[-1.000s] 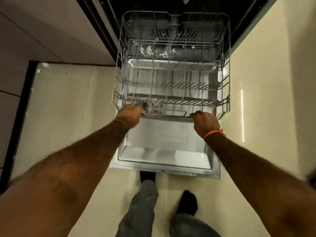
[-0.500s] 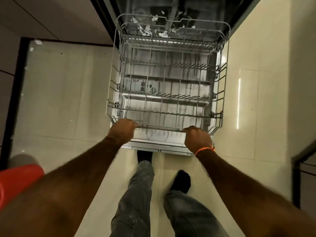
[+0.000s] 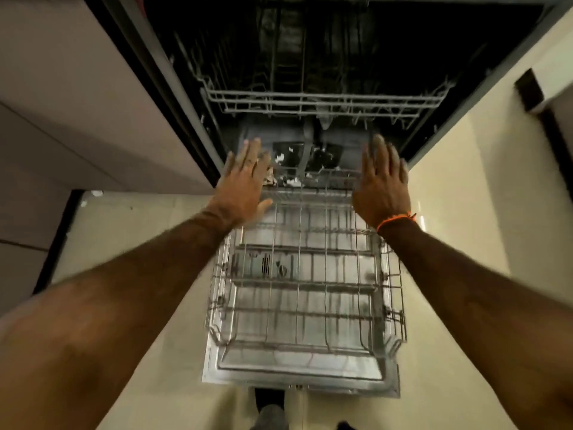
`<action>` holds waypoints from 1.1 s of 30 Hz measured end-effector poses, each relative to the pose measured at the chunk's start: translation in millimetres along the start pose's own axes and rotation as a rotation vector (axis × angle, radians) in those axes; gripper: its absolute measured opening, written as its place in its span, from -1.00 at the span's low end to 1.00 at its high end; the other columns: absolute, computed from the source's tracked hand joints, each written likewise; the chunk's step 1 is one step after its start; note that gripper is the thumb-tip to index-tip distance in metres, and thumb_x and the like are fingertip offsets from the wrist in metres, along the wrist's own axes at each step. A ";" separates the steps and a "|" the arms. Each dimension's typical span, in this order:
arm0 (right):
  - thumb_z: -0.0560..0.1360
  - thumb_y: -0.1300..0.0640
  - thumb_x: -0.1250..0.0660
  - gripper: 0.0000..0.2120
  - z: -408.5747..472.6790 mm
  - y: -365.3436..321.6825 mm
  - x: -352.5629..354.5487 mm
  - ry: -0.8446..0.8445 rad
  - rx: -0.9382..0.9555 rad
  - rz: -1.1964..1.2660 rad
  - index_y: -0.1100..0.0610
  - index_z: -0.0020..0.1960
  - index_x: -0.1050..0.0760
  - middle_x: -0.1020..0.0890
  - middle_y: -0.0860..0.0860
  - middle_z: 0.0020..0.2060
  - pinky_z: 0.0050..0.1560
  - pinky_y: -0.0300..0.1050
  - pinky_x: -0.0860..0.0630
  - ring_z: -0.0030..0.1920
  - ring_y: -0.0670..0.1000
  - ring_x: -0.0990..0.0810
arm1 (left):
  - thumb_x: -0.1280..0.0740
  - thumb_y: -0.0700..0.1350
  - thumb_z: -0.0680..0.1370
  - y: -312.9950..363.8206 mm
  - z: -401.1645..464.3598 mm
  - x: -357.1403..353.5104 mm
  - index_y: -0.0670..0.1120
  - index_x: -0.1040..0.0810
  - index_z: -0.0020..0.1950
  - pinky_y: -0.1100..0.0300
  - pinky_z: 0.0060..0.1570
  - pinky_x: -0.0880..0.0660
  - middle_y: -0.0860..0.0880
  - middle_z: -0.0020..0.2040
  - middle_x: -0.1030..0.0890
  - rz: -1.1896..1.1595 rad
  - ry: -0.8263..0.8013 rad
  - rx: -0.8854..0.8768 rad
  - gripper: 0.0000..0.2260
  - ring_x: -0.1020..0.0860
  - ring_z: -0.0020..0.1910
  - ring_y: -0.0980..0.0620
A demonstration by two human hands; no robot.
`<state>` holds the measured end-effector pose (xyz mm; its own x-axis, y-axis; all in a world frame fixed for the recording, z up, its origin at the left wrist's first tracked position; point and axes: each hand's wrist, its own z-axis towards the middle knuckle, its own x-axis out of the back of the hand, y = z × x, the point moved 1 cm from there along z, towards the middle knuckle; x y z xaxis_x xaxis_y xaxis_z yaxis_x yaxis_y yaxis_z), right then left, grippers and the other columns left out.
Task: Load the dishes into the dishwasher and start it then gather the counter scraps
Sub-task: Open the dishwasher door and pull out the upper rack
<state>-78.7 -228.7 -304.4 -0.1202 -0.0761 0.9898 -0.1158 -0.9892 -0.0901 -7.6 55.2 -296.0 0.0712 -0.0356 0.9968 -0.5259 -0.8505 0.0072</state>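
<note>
The lower rack [image 3: 305, 283] sits pulled out over the dropped door [image 3: 297, 372], empty, ready for dishes. Both hands, left [image 3: 245, 184] and right [image 3: 383, 184], reach with fingers spread, holding nothing, toward the upper rack [image 3: 322, 102], likely to draw it out too.

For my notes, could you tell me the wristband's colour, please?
Orange, a thin cord wristband on the right wrist; head view.

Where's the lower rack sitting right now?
In the head view, the lower rack sits pulled out over the open door, centre frame, below the upper rack.
</note>
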 end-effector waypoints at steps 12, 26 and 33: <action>0.51 0.23 -0.30 -0.57 106.7 13.1 62.0 0.058 -0.023 -0.107 0.10 0.39 -0.49 -0.59 0.21 0.24 0.38 0.24 -0.34 0.28 0.29 -0.51 | -0.31 -0.21 0.58 -38.7 99.3 79.5 -0.04 -0.49 0.40 -0.10 0.19 -0.47 -0.14 0.12 -0.64 -0.010 0.163 0.050 -0.62 -0.59 0.11 -0.21; 0.48 0.23 -0.34 -0.63 -104.3 -3.1 97.8 -0.078 -0.043 -0.025 0.02 0.27 -0.59 -0.70 0.09 0.10 0.25 0.16 -0.41 0.14 0.22 -0.61 | -0.11 -0.18 0.71 33.8 -109.0 90.6 0.07 -0.35 0.55 0.37 -0.51 -0.12 -0.02 -0.07 -0.65 -0.093 -0.084 0.044 -0.59 -0.46 -0.39 0.10; 0.48 0.28 -0.28 -0.65 -123.6 0.0 109.3 -0.118 -0.037 0.046 0.05 0.20 -0.62 -0.72 0.11 0.00 0.21 0.15 -0.43 0.06 0.19 -0.63 | -0.15 -0.30 0.65 53.6 -135.1 91.5 0.08 -0.42 0.50 0.31 -0.36 -0.47 -0.10 0.02 -0.70 -0.209 -0.079 0.156 -0.52 -0.45 -0.39 0.15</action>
<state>-213.8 -221.5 -209.7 -0.0097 -0.1378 0.9904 -0.1496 -0.9791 -0.1377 -143.8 77.3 -193.6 0.2340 0.1133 0.9656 -0.3563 -0.9141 0.1936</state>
